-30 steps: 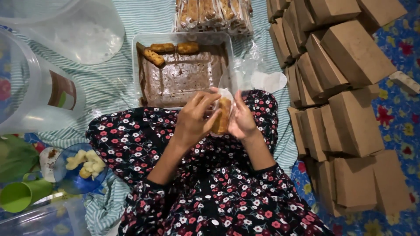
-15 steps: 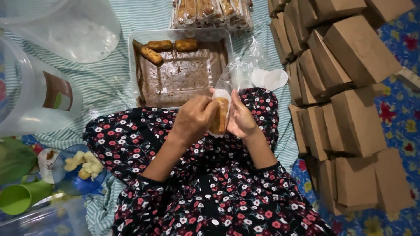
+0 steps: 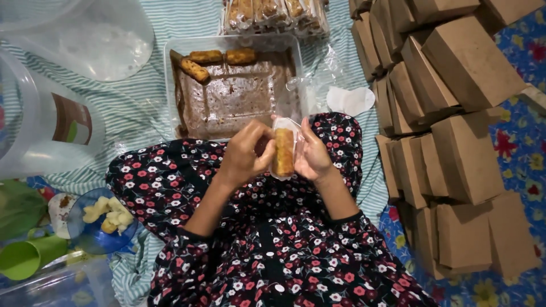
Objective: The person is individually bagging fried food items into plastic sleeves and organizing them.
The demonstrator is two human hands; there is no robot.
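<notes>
Holding a fried roll (image 3: 284, 151) in a thin clear bag (image 3: 286, 126), the left hand (image 3: 245, 153) and right hand (image 3: 311, 154) pinched its sides; it looked light, soft, greasy, best gripped gently around the middle.

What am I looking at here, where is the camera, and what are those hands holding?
No machine here: a person wears a camera on the head, looking down at their own lap and hands. The left hand and right hand together hold a golden fried roll in a small clear plastic bag. In front lies a greasy clear tray with three more rolls. Beyond it sit already bagged rolls. To the right are stacked brown cardboard boxes; to the left, a blue bowl and a green cup.
</notes>
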